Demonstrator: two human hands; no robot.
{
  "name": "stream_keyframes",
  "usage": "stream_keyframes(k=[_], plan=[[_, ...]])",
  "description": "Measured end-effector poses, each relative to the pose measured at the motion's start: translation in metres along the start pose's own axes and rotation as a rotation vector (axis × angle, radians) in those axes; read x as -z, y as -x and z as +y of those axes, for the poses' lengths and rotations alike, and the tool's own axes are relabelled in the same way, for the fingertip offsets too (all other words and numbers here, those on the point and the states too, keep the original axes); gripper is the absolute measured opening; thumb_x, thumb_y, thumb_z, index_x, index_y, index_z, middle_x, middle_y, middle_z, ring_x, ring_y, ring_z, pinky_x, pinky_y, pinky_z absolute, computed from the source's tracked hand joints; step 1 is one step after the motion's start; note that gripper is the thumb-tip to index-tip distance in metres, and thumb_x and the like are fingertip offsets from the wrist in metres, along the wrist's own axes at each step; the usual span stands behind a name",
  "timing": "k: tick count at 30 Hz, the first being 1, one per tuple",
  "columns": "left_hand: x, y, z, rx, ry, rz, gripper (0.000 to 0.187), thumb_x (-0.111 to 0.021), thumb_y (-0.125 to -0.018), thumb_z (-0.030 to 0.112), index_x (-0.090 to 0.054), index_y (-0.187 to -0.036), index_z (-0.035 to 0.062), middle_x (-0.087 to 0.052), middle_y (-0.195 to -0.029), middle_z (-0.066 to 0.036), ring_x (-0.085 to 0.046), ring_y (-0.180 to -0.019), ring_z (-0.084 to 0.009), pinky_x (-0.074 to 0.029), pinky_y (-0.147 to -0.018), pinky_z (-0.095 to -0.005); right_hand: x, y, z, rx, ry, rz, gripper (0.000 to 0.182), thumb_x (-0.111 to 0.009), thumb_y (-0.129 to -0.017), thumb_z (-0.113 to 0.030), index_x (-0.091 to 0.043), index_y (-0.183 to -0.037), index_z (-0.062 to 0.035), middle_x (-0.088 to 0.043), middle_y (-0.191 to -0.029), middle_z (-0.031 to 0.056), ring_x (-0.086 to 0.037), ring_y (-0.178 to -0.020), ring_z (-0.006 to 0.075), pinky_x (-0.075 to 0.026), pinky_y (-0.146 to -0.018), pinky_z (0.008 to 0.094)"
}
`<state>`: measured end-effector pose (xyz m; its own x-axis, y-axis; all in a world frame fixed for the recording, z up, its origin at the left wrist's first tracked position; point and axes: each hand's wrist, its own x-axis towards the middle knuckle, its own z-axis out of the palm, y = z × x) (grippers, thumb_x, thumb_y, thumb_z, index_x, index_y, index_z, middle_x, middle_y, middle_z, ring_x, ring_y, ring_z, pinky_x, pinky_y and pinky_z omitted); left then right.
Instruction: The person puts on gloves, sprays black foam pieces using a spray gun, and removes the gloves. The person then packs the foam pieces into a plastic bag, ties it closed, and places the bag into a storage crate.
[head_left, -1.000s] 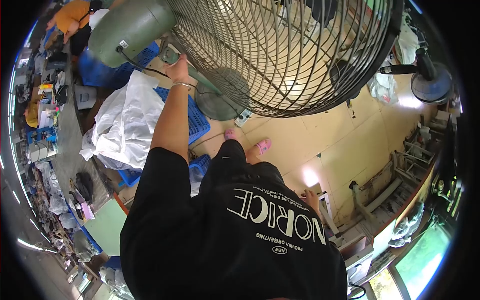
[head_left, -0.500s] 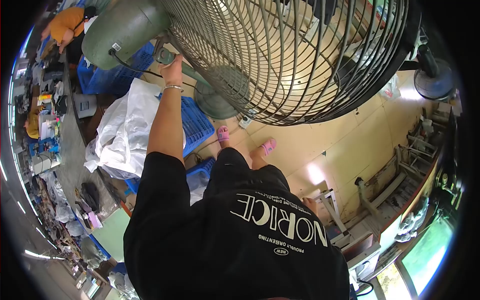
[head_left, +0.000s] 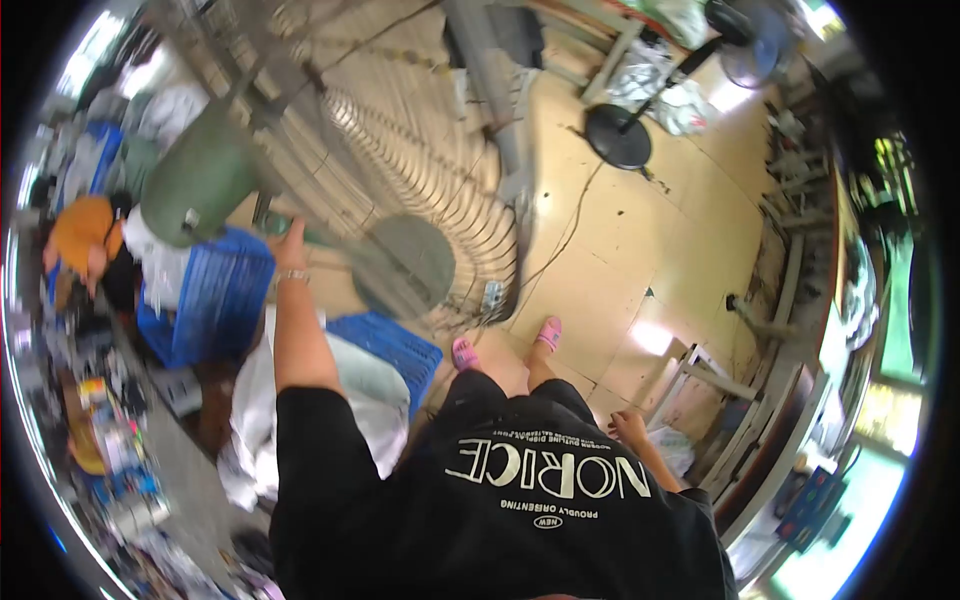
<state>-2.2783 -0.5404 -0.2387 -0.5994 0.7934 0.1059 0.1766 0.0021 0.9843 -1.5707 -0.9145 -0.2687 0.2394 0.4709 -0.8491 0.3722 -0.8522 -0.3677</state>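
Observation:
My left hand (head_left: 290,247) is raised and closed round the green pole of a large standing fan, just beside its green motor housing (head_left: 198,180). The wire cage (head_left: 430,170) of the fan is blurred and spreads over the upper middle. Its round base (head_left: 405,262) stands on the floor, partly seen through the wires. Low by my right side hangs my right hand (head_left: 627,428), with its fingers loosely apart and nothing in them.
White sacking (head_left: 330,400) and blue crates (head_left: 232,290) lie at the left. Another fan's round black base (head_left: 617,137) stands on the tiled floor (head_left: 610,240), with a cable trailing from it. Metal frames (head_left: 700,375) line the right. A person in orange (head_left: 85,240) is at far left.
The fan's cage and housing have shifted left in the view, with my left hand still on the pole. The second fan's base has come into sight, and my right hand shows more fully.

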Motion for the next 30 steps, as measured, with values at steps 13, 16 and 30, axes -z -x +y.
stream_keyframes(k=[13,16,30], plan=[[0.014,-0.002,0.023,0.028,-0.234,-0.082,0.031,-0.068,-0.074,0.01,-0.06,-0.103,0.002,-0.062,-0.103,-0.008,-0.058,-0.088,-0.0165,-0.048,-0.077,-0.0322,-0.057,0.061,0.007,-0.029,0.054,0.111,0.032,-0.051,-0.08,-0.024,-0.066,-0.09,0.0022,-0.067,-0.073,0.0112,-0.066,-0.062,0.0188,-0.053,-0.063,0.0314],[0.011,0.003,0.026,0.034,-0.271,-0.075,0.03,-0.068,-0.074,0.01,-0.06,-0.102,0.0021,-0.062,-0.102,-0.008,-0.058,-0.088,-0.0167,-0.048,-0.077,-0.0323,-0.059,0.063,0.013,-0.06,0.054,0.145,0.033,-0.052,-0.08,-0.025,-0.066,-0.092,0.002,-0.068,-0.074,0.0112,-0.066,-0.063,0.0186,-0.053,-0.064,0.0309],[0.017,0.011,0.032,0.038,-0.334,-0.083,0.027,-0.066,-0.076,0.011,-0.06,-0.1,0.0025,-0.062,-0.1,-0.008,-0.058,-0.086,-0.0178,-0.048,-0.075,-0.0328,-0.067,0.038,-0.037,0.058,0.101,0.102,0.033,-0.052,-0.079,-0.025,-0.067,-0.092,0.0013,-0.068,-0.075,0.0115,-0.066,-0.065,0.0189,-0.053,-0.066,0.0313]])
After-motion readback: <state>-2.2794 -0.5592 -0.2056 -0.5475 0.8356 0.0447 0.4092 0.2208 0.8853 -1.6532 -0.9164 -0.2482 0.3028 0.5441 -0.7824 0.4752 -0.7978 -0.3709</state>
